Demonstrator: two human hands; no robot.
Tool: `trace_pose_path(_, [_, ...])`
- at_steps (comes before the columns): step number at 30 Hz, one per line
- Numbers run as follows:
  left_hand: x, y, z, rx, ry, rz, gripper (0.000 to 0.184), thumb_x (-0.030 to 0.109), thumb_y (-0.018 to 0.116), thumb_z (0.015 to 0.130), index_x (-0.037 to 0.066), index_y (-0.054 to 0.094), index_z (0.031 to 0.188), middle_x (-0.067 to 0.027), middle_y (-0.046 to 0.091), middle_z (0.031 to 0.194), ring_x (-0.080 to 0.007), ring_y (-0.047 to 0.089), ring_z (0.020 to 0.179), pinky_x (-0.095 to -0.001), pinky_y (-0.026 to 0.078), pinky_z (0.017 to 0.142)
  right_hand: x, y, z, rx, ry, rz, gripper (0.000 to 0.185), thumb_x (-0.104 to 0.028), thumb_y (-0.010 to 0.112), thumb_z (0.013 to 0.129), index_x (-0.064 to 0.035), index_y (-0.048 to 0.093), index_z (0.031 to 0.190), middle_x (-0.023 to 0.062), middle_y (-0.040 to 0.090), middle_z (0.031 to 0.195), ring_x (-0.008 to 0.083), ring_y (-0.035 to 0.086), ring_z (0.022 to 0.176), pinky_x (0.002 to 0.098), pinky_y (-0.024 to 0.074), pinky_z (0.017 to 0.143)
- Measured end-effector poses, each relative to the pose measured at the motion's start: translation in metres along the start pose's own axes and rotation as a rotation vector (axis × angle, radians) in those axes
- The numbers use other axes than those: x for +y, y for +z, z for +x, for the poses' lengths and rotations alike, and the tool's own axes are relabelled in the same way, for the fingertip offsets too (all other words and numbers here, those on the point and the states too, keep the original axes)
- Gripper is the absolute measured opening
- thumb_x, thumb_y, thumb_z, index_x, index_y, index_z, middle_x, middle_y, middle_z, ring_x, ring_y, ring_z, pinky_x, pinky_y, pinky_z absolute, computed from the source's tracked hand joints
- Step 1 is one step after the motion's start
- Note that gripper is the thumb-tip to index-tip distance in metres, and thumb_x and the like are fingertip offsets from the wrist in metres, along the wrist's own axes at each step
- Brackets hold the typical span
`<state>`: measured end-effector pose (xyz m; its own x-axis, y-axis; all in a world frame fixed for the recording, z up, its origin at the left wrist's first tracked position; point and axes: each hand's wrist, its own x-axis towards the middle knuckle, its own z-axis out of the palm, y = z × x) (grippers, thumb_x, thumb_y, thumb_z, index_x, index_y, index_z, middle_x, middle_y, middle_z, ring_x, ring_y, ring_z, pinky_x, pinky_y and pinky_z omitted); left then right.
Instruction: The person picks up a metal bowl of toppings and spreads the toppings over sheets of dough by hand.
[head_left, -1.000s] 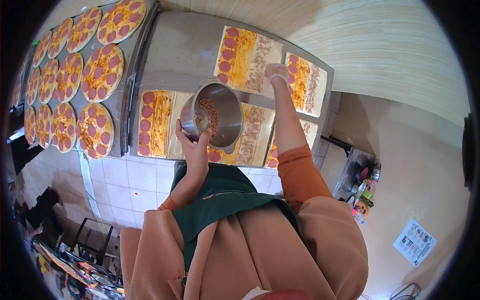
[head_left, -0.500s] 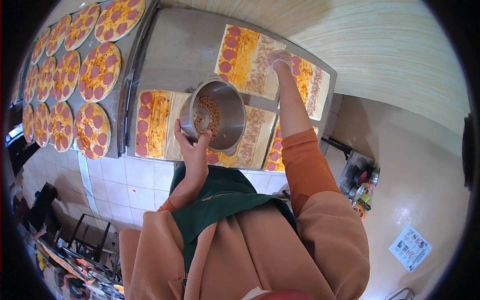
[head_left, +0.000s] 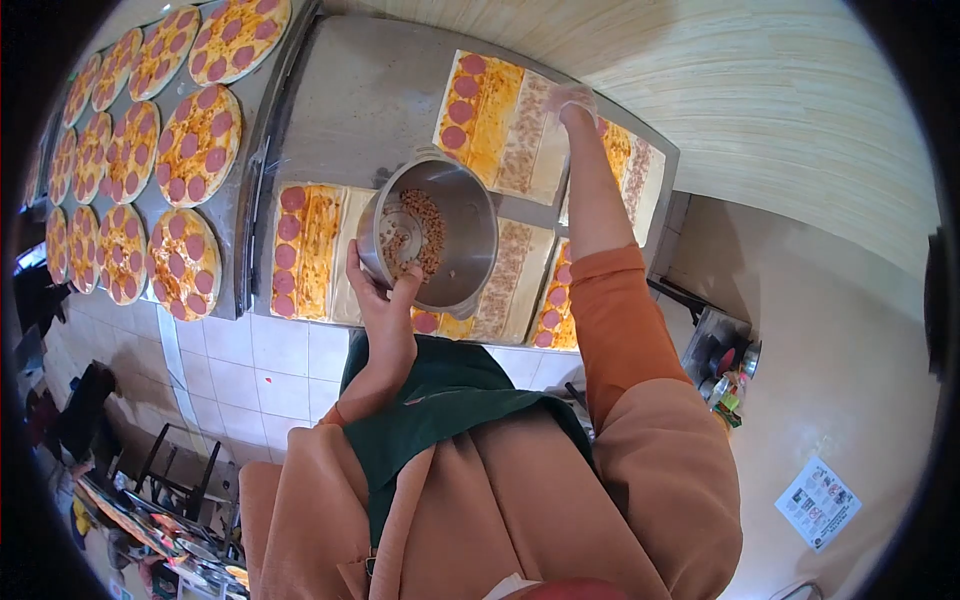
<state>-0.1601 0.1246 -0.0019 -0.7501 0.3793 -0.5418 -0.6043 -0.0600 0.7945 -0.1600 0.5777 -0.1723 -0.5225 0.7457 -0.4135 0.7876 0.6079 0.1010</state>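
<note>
My left hand (head_left: pixel 388 310) is closed on the rim of a metal pot (head_left: pixel 468 235), thumb inside and fingers outside. Crumbled brown meat (head_left: pixel 425 225) lies in the bottom of the pot, which is tilted toward me. My right hand (head_left: pixel 573 103), in a clear plastic glove, is over the far right edge of a rectangular dough sheet (head_left: pixel 545 165). Its fingers are smeared and whether they hold anything is hidden. That sheet carries sausage slices (head_left: pixel 462 111), an orange sauce strip (head_left: pixel 492 120) and a strip of crumbled meat (head_left: pixel 522 135).
More topped dough sheets lie nearby, one at left (head_left: pixel 315 250) and one at right (head_left: pixel 632 180), on a metal table (head_left: pixel 345 90). Several round pizzas (head_left: pixel 200 145) stand on the surface to the left. A pale wall (head_left: pixel 760 90) borders the table's far side.
My right hand has moved a little to the right, toward the outer edge of the far dough sheet. The pot in my left hand has shifted slightly right.
</note>
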Motion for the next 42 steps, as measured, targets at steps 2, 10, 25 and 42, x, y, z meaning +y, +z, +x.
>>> trace_pose_path(2, [-0.001, 0.0, 0.0, 0.004, -0.004, 0.001, 0.087, 0.013, 0.067, 0.079, 0.003, 0.011, 0.145, -0.0179, 0.036, 0.133, -0.0246, 0.04, 0.121, -0.0347, 0.031, 0.103, -0.002, -0.015, -0.001, -0.046, -0.007, -0.072, 0.031, -0.027, 0.058, 0.079, -0.0042, 0.07, 0.097, 0.018, 0.066, 0.107, 0.0305, 0.064, 0.101, 0.0401, 0.0504, 0.085])
trace_pose_path(10, [-0.003, 0.002, 0.003, 0.006, 0.0, 0.019, 0.087, 0.011, 0.066, 0.079, 0.004, 0.01, 0.145, -0.0186, 0.035, 0.133, -0.0251, 0.039, 0.121, -0.0346, 0.031, 0.104, 0.003, -0.007, 0.017, -0.145, 0.047, -0.052, 0.035, -0.03, 0.061, 0.076, -0.0094, 0.068, 0.103, 0.0133, 0.067, 0.106, 0.028, 0.065, 0.094, 0.039, 0.0501, 0.082])
trace_pose_path(25, [0.001, 0.002, 0.002, -0.004, -0.001, -0.045, 0.086, 0.009, 0.065, 0.08, 0.003, 0.01, 0.145, -0.0178, 0.036, 0.133, -0.0236, 0.041, 0.119, -0.0339, 0.034, 0.102, 0.003, -0.022, -0.008, -0.235, -0.007, 0.084, 0.034, -0.029, 0.058, 0.075, -0.0082, 0.07, 0.1, 0.0142, 0.067, 0.104, 0.0276, 0.065, 0.093, 0.0367, 0.0504, 0.08])
trace_pose_path(42, [0.007, -0.054, -0.023, -0.194, 0.022, -0.028, 0.082, 0.008, 0.061, 0.078, 0.0, 0.013, 0.144, -0.0165, 0.039, 0.13, -0.0231, 0.043, 0.118, -0.034, 0.033, 0.103, -0.14, -0.075, -0.352, 0.051, -0.807, 0.22, 0.031, -0.01, 0.06, 0.078, -0.0098, 0.064, 0.108, 0.0142, 0.065, 0.103, 0.0272, 0.062, 0.096, 0.0393, 0.0504, 0.083])
